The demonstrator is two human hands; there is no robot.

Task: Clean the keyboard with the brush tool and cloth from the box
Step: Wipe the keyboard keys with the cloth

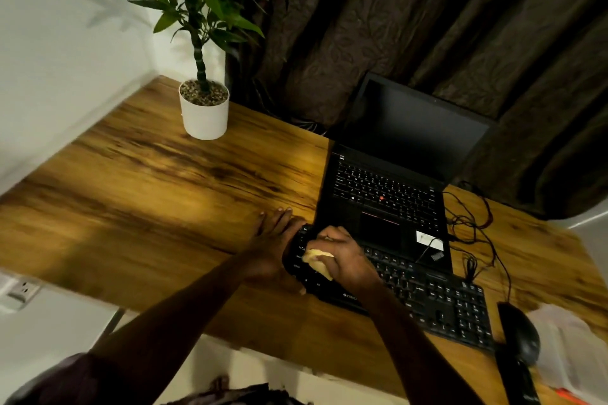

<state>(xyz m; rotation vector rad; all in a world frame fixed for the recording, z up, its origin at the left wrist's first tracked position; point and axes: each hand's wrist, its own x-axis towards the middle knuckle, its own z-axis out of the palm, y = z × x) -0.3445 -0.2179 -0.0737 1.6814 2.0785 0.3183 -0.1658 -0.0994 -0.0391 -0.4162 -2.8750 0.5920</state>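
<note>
Cloth [317, 261], a soft yellowish wad, is bunched in the closed right grip [345, 256], pressed on the left end of the keyboard [427, 299] lying on the bench [164, 191]. The left grip [273, 240] lies flat, fingers straight, against that end. Limp and light, the cloth likely works best wadded; the stiff keyboard braced by its edge.

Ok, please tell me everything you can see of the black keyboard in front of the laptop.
The keyboard is black, apparently plastic, with a number pad at its right end and pale key legends. It lies flat on the wooden desk, close before the open laptop. The left hand rests at its left end, fingers straight; the right hand grips a yellowish cloth and presses it on the left keys. A mouse lies beside its right end.
</note>
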